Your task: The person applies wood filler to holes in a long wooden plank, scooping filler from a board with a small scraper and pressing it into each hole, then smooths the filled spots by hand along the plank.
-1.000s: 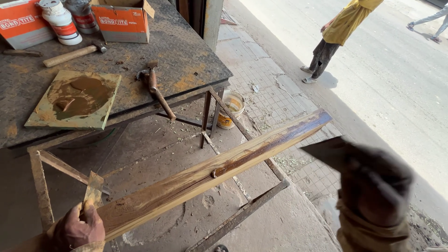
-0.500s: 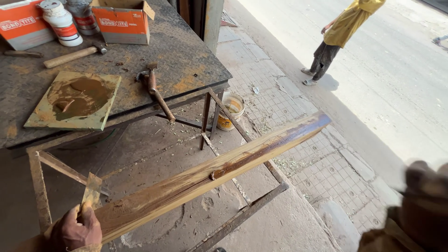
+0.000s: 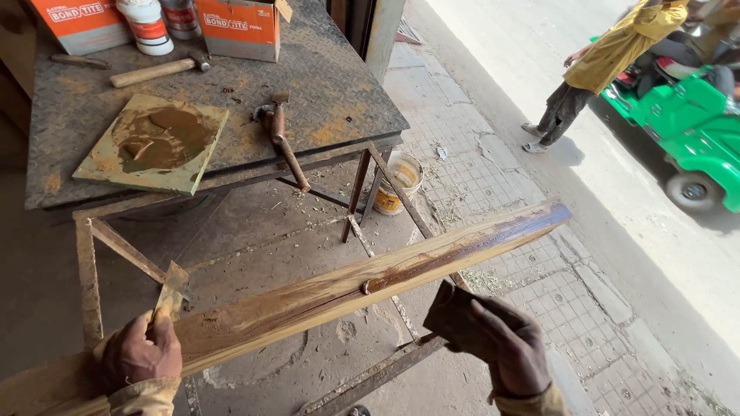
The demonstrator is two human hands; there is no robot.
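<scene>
Wood dominates the foreground: a long plank (image 3: 347, 296) lies across a rusty metal frame (image 3: 89, 277), one end nearest the camera, the other reaching toward the pavement. The left hand (image 3: 139, 356) is closed around a putty knife (image 3: 171, 291) at the plank's near end. The right hand (image 3: 505, 347) pinches a dark sheet of sandpaper (image 3: 455, 320) just below the plank. Beyond, a steel table (image 3: 339, 85) carries a hammer (image 3: 281, 135) and a board of brown filler (image 3: 154, 142). A passer-by (image 3: 601, 69) walks the street.
</scene>
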